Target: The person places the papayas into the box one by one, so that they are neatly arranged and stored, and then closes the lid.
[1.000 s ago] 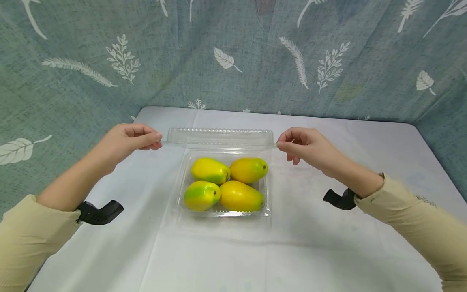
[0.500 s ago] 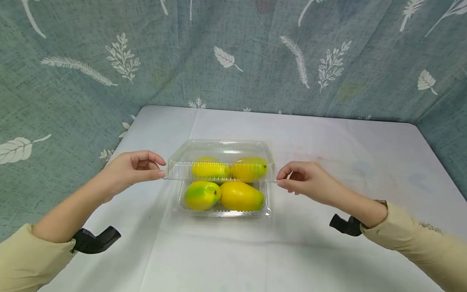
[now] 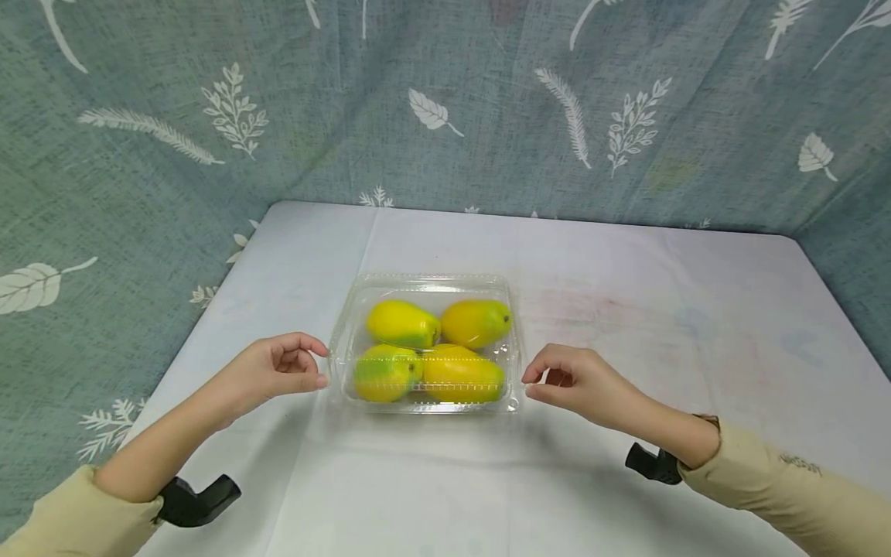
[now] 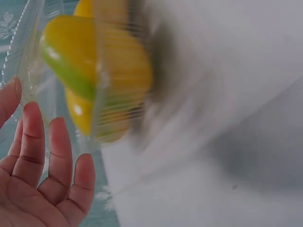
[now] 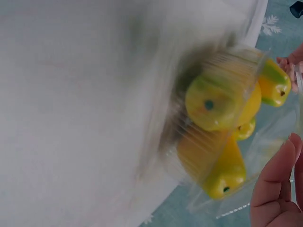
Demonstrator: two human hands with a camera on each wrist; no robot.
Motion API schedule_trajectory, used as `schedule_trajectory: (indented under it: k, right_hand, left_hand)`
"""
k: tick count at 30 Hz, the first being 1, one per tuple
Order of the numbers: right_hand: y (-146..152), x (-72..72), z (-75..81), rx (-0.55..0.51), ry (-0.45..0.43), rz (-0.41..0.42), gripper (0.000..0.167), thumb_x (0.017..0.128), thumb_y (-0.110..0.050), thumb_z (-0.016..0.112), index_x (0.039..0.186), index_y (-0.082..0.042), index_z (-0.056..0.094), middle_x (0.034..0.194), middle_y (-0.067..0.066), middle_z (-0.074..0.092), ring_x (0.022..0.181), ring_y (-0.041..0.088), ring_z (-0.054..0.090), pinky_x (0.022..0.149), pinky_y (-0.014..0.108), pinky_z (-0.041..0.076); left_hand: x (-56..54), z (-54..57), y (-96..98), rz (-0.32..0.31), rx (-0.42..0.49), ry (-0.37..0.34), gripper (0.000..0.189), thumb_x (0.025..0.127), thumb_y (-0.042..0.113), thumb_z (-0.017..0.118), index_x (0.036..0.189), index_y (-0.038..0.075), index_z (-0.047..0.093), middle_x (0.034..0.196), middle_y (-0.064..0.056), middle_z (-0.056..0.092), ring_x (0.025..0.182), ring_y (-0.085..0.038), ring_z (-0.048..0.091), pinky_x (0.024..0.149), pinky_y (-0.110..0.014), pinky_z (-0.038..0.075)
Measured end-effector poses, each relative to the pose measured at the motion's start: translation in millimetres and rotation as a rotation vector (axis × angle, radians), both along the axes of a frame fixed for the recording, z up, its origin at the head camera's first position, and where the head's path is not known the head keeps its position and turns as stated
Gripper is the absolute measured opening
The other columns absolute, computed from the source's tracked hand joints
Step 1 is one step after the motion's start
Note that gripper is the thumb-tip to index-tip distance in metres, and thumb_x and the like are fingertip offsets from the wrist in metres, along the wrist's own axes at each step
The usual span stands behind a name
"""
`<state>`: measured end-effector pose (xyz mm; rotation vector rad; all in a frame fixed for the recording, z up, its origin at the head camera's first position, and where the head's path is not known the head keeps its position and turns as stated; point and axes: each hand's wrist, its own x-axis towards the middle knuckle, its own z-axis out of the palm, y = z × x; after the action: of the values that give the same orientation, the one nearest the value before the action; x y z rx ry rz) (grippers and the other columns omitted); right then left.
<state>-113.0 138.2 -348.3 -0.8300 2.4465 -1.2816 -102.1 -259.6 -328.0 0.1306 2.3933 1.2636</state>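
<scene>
A clear plastic clamshell container (image 3: 426, 406) holds several yellow-green mangoes (image 3: 462, 379). Its clear lid (image 3: 431, 285) hangs over the fruit, its front edge low above the base. My left hand (image 3: 281, 367) is at the lid's left front corner, index finger and thumb slightly apart. In the left wrist view, the thumb (image 4: 8, 100) touches the lid's edge while the other fingers stand loosely bent. On the right, my right hand (image 3: 578, 379) has thumb and index finger close together at the lid's opposite corner. The right wrist view shows them pinching near that edge, partly cut off.
A white cloth covers the table (image 3: 431, 495). Behind it and at the sides hangs a blue-green curtain (image 3: 487, 116) with white leaf prints. Black wrist devices (image 3: 198, 501) sit below each forearm, beside the beige sleeves.
Both hands have come down and toward me, swinging the lid from raised at the back to over the mangoes. The gap between left index finger and thumb has widened. The base stayed put.
</scene>
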Motion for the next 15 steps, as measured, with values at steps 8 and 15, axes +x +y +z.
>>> schedule_trajectory:
  k: [8,15]
  right_hand:
    - [-1,5.0,-15.1,-0.02,-0.018,-0.021,0.008,0.081,-0.009,0.068,0.088,-0.007,0.066,0.085,0.0,0.061,0.066,0.007,0.051,0.058,0.021,0.045]
    - [-4,7.4,-23.6,-0.047,-0.14,-0.095,0.012,0.082,-0.017,0.068,0.084,-0.006,0.068,0.079,0.001,0.06,0.059,0.008,0.049,0.053,0.021,0.045]
  left_hand:
    - [5.4,-19.0,2.5,0.048,0.014,-0.037,0.043,0.083,0.026,0.068,0.113,-0.001,0.052,0.078,-0.002,0.059,0.08,-0.017,0.056,0.076,-0.028,0.046]
    - [7.9,-29.4,4.5,0.102,0.029,-0.057,0.043,0.084,0.028,0.066,0.113,-0.001,0.053,0.082,-0.007,0.064,0.082,-0.022,0.06,0.08,-0.033,0.046]
